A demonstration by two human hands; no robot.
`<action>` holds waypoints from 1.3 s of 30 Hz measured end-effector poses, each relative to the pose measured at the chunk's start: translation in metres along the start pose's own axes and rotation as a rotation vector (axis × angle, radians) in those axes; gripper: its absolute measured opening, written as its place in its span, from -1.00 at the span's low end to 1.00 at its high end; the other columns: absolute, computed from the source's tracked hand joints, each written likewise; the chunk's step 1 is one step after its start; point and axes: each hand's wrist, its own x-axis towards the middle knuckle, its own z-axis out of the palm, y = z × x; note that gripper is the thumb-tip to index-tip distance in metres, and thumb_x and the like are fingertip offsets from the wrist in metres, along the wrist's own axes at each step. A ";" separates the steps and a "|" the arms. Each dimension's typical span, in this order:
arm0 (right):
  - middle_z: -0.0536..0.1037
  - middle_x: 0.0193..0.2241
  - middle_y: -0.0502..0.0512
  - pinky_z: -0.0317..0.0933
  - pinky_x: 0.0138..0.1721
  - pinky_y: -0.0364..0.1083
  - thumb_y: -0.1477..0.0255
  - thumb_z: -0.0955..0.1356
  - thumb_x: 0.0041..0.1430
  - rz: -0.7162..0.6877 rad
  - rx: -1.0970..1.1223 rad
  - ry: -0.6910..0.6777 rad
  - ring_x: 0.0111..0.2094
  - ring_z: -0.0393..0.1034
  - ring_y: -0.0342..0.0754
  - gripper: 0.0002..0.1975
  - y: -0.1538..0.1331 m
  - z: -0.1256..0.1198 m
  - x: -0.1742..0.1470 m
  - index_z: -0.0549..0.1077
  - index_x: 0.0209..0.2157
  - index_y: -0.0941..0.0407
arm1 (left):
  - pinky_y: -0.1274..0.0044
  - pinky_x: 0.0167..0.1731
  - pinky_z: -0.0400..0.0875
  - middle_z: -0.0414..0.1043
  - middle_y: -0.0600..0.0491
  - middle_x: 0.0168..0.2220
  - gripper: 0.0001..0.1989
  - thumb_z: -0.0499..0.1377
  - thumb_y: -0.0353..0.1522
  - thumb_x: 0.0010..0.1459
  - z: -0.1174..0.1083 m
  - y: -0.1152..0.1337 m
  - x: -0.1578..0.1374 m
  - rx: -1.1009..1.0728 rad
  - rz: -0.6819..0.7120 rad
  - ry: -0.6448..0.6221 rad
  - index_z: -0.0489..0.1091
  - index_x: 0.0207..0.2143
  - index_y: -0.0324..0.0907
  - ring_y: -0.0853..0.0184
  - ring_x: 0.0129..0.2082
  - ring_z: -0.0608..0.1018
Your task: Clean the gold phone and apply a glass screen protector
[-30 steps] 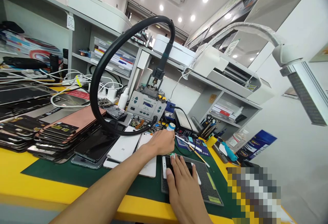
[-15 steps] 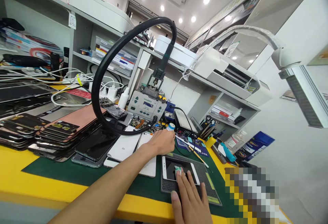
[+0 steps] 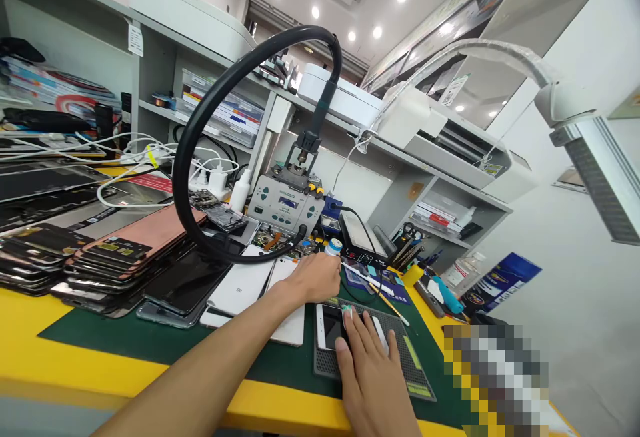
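My left hand (image 3: 319, 277) is closed around a small white bottle with a blue top (image 3: 333, 246), and its top sticks out above the fist. My right hand (image 3: 373, 363) lies flat with its fingers stretched over a white-framed phone (image 3: 325, 330). Under the fingertips is a small white and green wipe (image 3: 347, 313), pressed on the far part of the dark screen. The phone rests on a grey textured mat (image 3: 327, 362); part of its screen is hidden by my right hand.
White phones (image 3: 240, 290) lie left of the mat, beside stacks of phone parts (image 3: 110, 257). A hot air station (image 3: 285, 203) with a looping black hose (image 3: 183, 157) stands behind. Swabs (image 3: 390, 303) and a tool holder (image 3: 407, 250) are to the right.
My right hand has slid forward across the phone, taking the wipe toward the screen's far edge. My left hand stays around the bottle.
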 end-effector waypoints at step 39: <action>0.01 0.44 -0.08 -0.34 0.40 0.42 0.12 -0.03 0.49 0.050 0.061 0.006 0.48 -0.22 0.16 -0.36 0.026 0.007 0.011 0.05 0.45 0.05 | 0.32 -0.11 0.55 0.50 -0.04 -0.06 -0.73 0.20 -0.23 0.38 -0.001 0.000 0.001 0.042 0.025 -0.002 0.44 0.00 -0.22 0.25 -0.14 0.59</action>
